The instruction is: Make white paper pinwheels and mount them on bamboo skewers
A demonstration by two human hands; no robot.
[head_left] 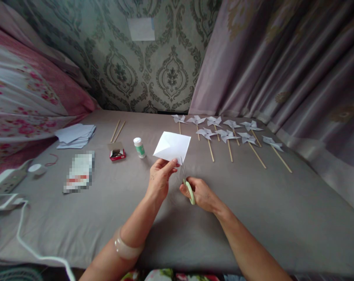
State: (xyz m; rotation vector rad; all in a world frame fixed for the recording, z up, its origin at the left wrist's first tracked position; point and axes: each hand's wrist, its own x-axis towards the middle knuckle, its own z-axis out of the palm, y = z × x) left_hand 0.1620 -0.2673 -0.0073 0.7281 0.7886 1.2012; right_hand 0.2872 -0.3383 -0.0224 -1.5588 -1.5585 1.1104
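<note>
A square of white paper with faint crease lines is pinched at its near edge by my left hand, thumb on top. My right hand is closed around the pale green handles of a pair of scissors. The scissor blades point away from me and meet the paper near its right-hand near corner, close to my left fingertips. Whether the blades are parted is too small to tell. Several white paper pinwheels on wooden sticks lie beyond and to the right of my hands.
Left of the paper stand a white-and-green bottle and an opened red box of small dark pieces. Two wooden sticks, a stack of white paper and a blurred packet lie further left. A power strip with white cables edges the cloth.
</note>
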